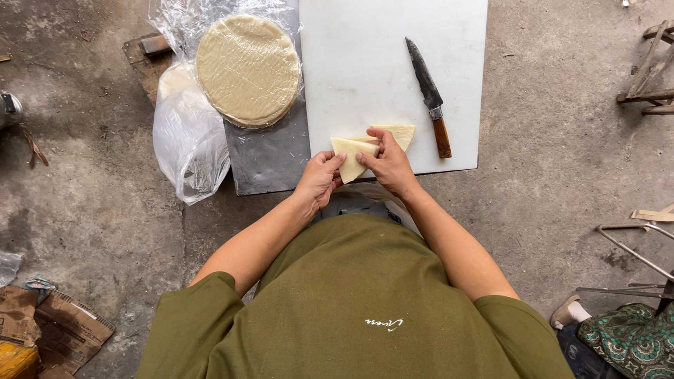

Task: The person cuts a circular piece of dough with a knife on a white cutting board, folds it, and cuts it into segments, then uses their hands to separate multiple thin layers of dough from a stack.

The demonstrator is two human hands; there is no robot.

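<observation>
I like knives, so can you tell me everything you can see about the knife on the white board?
The knife lies flat on the white cutting board, near its right edge. Its blade is dark, mottled and pointed, aimed away from the person and slightly left. A pale metal collar joins it to a reddish-brown handle that looks like wood. No hand touches it; the folded pale dough wedge lies just left of the handle.

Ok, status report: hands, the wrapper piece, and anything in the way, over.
Left hand and right hand both pinching a folded wrapper wedge. Second wedge behind, on white board. Knife lies beside, clear of fingers.
</observation>
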